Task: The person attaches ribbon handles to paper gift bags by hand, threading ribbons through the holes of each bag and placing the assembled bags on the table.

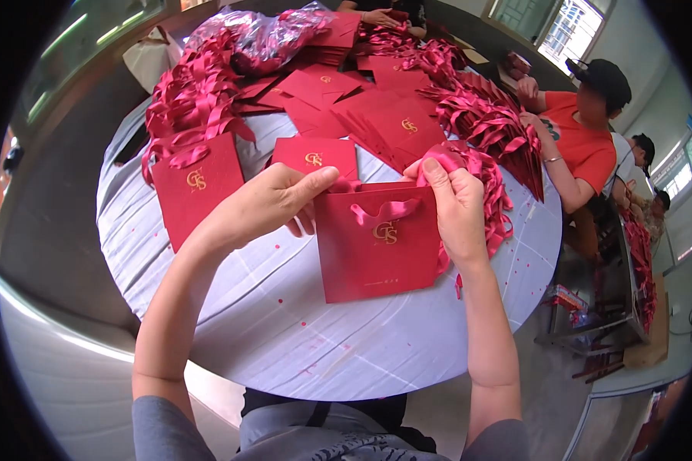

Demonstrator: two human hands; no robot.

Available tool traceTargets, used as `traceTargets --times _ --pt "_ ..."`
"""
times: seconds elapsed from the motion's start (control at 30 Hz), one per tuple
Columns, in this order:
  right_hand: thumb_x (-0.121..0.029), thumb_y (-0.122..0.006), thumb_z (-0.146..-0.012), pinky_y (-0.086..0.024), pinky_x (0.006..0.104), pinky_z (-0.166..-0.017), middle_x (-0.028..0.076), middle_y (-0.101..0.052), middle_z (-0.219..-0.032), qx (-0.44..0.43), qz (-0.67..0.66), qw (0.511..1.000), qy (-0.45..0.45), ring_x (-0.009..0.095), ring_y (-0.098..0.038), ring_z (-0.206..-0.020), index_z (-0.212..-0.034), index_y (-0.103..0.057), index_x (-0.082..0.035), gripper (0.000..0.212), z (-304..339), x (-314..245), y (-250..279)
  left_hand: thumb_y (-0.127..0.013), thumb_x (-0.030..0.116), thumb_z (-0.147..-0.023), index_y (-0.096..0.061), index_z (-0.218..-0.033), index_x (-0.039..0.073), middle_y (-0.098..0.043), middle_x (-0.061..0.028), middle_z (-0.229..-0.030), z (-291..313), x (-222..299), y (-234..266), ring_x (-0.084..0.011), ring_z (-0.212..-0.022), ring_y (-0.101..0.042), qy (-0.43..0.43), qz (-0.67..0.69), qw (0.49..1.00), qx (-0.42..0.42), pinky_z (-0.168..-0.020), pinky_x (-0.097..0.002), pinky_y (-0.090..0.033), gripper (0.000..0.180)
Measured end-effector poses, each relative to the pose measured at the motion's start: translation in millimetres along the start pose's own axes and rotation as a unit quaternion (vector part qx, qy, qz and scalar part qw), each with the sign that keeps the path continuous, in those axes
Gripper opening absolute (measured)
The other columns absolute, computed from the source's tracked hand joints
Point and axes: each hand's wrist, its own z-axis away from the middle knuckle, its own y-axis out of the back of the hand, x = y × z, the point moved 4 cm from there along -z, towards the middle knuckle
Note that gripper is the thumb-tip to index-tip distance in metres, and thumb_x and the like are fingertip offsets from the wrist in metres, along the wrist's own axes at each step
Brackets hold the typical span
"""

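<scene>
A red paper gift bag (373,265) with a gold emblem is upright in front of me, over the near half of the round table. A pink ribbon handle (384,210) hangs across its front panel. At the upper left corner my left hand (281,198) is closed on the bag, its thumb along the top edge and its fingertips partly hidden behind the side. My right hand (455,198) pinches a pink ribbon (446,156) between thumb and fingers at the upper right corner. Another red bag (198,188) lies to the left, and one more (315,156) just beyond my hands.
A pale cloth (284,330) covers the round table, dotted with small red bits. Piled bags with ribbons (196,96) fill its far side, beside a clear plastic bag (265,38). A person in an orange-red shirt (580,142) works at the right edge; another's hand (380,18) shows opposite.
</scene>
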Motion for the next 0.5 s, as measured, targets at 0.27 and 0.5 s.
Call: traceTargets --times 0.27,0.5 --pt "-0.019 -0.049 -0.097 -0.043 0.031 -0.055 0.011 -0.061 -0.066 0.048 0.105 0.992 0.058 0.017 -0.056 -0.057 -0.076 -0.06 0.004 0.033 5.9 6.3 -20.3 -0.063 0.019 -0.09 -0.069 -0.083 -0.003 -0.053 0.0075 -0.065 -5.5 -16.6 -7.3 -0.0015 -0.059 -0.04 -0.077 0.051 0.989 0.113 -0.049 -0.0226 -0.03 0.023" --pt "-0.012 -0.053 -0.093 -0.044 0.0421 -0.053 0.019 -0.061 -0.068 0.02 0.233 0.963 0.133 0.037 -0.06 -0.06 -0.074 -0.057 0.003 0.025 18.5 11.7 -41.2 -0.061 0.011 -0.087 -0.055 -0.081 -0.008 -0.046 -0.0143 -0.059 -19.5 -37.8 -16.9 -0.0075 -0.059 -0.04 -0.102 -0.091 0.97 0.202 -0.053 -0.0305 -0.039 0.02"
